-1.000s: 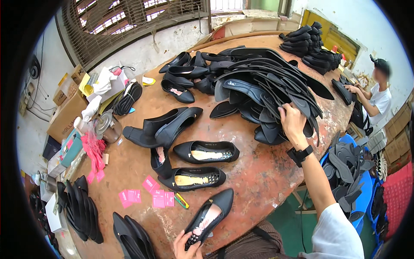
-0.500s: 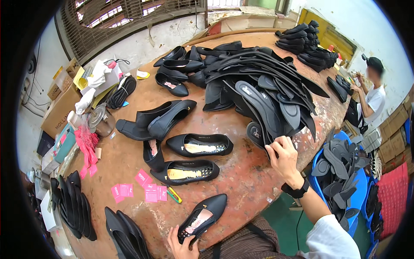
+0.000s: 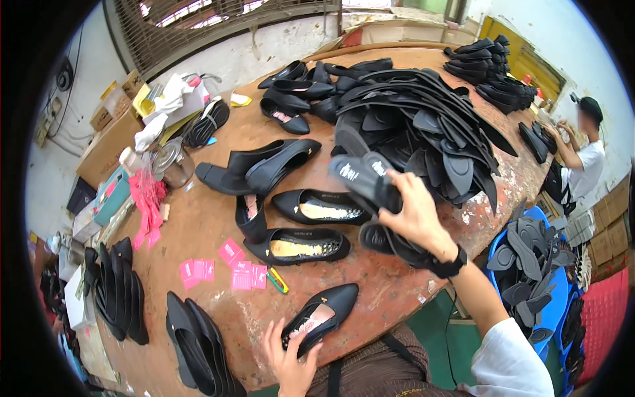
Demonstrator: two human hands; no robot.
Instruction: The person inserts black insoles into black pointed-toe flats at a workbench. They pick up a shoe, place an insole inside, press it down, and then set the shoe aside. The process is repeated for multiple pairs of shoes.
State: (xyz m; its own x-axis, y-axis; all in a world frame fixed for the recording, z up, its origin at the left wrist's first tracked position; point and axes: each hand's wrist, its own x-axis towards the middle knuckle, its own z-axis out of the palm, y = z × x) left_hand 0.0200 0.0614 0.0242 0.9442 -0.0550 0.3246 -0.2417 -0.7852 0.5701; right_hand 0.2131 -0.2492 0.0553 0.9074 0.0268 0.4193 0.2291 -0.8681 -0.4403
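Note:
In my right hand [image 3: 420,215] is a bunch of black insoles [image 3: 354,173], blurred at their upper ends and held above the table. My left hand [image 3: 291,360] has its fingers and thumb around the heel end of a black pointed flat shoe [image 3: 334,301] near the table's front edge. Two more black flats, an upper shoe [image 3: 321,208] and a lower shoe [image 3: 307,246] with a pale inside, stand just left of my right hand. Behind it spreads a large heap of black insoles [image 3: 423,139].
Pink cards [image 3: 250,276] and a yellow-green cutter [image 3: 278,280] lie mid-table. Nested black shoes [image 3: 198,344] stand front left. A glass jar [image 3: 173,164] is at left. Beside the table, a blue bin [image 3: 493,261] holds insoles. Another person [image 3: 582,159] works at far right.
My right hand has lifted insoles off the near edge of the heap and brought them slightly left. My left hand stays at the shoe's heel. The whole view has shifted a little.

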